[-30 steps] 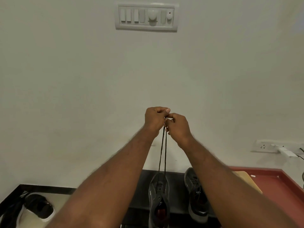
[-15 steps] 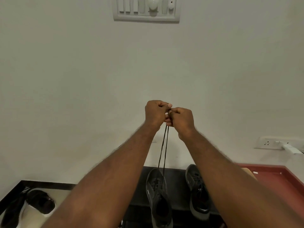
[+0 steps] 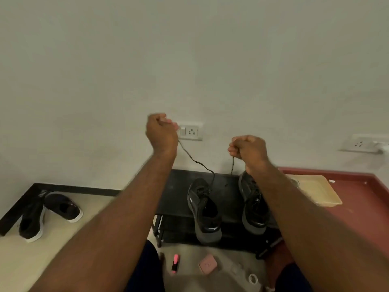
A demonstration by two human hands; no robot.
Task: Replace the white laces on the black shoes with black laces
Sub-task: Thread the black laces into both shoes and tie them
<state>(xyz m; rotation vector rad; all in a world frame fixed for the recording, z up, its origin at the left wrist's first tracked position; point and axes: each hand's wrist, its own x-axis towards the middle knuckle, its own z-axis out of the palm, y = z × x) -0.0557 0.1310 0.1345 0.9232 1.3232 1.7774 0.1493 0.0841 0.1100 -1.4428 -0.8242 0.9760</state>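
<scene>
Two black shoes are counted on the shoe rack (image 3: 174,186), side by side, long axes pointing to the wall. From the left shoe (image 3: 204,209) one black lace (image 3: 196,162) is led upward in two ends. One end is pinched in each grip: the left hand (image 3: 162,133) higher, the right hand (image 3: 248,150) lower, above the right shoe (image 3: 252,205). The laced shoe lies below, between both.

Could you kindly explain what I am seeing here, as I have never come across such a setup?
No machine here: a person works bare-handed, and a camera worn on the head looks forward and down. The left hand and right hand are raised, each gripping a strand of black lace leading down toward a black shoe. It and a second shoe sit on a low black rack. A pink marker lies on the floor.
</scene>
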